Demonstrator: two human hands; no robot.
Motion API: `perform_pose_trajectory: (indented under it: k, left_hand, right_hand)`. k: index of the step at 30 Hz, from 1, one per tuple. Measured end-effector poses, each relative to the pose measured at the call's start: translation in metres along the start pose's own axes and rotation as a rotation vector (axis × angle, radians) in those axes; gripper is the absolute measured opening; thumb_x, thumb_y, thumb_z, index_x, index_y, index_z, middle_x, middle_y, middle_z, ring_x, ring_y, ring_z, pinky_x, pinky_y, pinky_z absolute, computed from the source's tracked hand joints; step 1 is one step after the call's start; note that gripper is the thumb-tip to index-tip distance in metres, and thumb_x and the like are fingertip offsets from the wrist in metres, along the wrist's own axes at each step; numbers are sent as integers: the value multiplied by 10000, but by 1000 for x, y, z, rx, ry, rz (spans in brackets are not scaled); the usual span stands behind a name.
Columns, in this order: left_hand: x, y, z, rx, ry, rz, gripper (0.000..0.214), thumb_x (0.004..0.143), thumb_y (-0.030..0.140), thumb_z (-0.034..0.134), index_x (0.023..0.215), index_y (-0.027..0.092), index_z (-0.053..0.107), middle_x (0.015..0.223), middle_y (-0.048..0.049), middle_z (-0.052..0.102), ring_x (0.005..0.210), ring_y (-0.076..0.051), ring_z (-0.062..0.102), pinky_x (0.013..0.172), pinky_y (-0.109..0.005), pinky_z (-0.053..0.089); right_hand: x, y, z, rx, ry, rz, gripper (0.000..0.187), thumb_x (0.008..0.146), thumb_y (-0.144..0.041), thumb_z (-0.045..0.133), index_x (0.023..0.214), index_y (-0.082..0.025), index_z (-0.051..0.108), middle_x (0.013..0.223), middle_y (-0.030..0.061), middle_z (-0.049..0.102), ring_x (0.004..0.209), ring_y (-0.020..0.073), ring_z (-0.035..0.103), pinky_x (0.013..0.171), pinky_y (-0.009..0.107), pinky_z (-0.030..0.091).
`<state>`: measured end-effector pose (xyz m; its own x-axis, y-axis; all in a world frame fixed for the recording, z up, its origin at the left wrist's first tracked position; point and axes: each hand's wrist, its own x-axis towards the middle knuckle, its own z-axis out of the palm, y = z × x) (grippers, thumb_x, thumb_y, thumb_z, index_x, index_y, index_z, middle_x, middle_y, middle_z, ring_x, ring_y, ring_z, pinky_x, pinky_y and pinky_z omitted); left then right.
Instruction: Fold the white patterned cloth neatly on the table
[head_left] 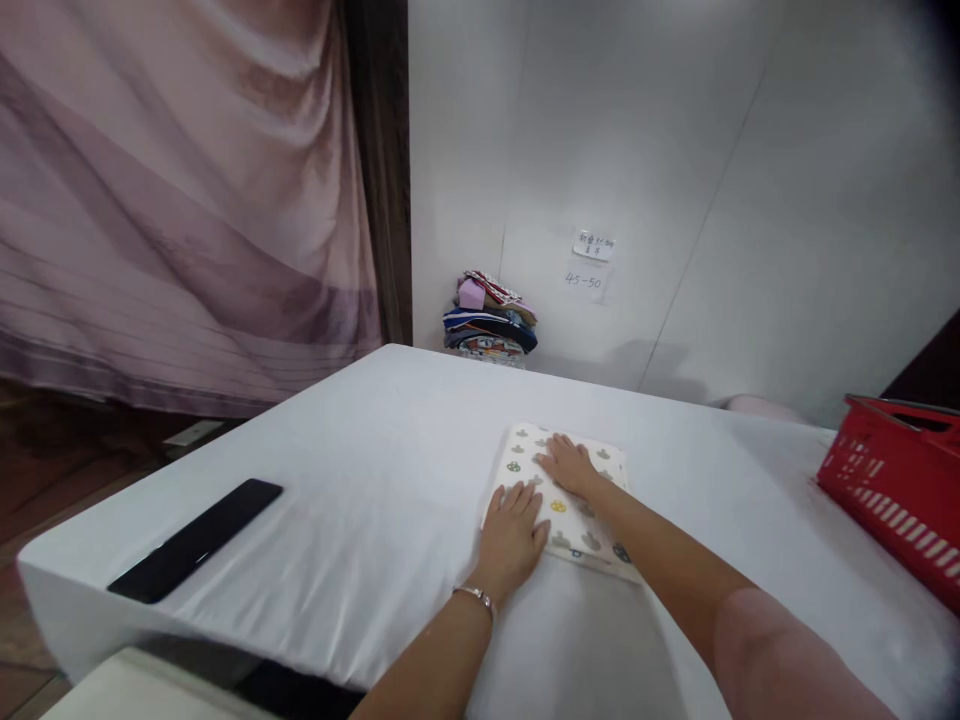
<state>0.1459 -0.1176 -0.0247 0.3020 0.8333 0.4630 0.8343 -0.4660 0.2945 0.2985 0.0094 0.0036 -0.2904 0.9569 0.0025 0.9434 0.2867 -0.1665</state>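
A folded white cloth [559,507] with small grey, green and yellow prints lies flat on the white-covered table [360,450]. My left hand [514,532] rests on its near left edge, fingers stretched out, with a bracelet on the wrist. My right hand [568,464] lies spread on the cloth's upper middle, palm down. Both hands press on the cloth from above, and neither grips it. Part of the cloth is covered by my hands and right forearm.
A black flat slab [196,540] lies at the table's left. A red plastic basket [892,490] stands at the right edge. Beyond the far edge is a stack of folded clothes [491,318] by the wall. A pink curtain [187,200] hangs at left.
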Motion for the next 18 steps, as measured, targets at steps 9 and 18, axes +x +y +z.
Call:
perform_pose_trajectory:
  k: [9,18]
  left_hand:
    - [-2,0,2,-11,15,-6,377,890,338,412,1233,222,515,1334,-54,504,1268,-226,403,1089,-484,251]
    - [-3,-1,2,-44,2,-15,383,887,341,420,1240,218,507,1341,-47,497,1275,-229,389,1093,-482,237]
  right_hand:
    - [27,-28,9,7,-51,-89,626,898,-552,240,1418,-205,254,1518,64,171,1392,213,85,1089,461,37]
    - [21,-11,-2,-11,-21,-100,587,919,-495,238,1394,-156,306,1511,102,182,1386,250,107,1082,467,86]
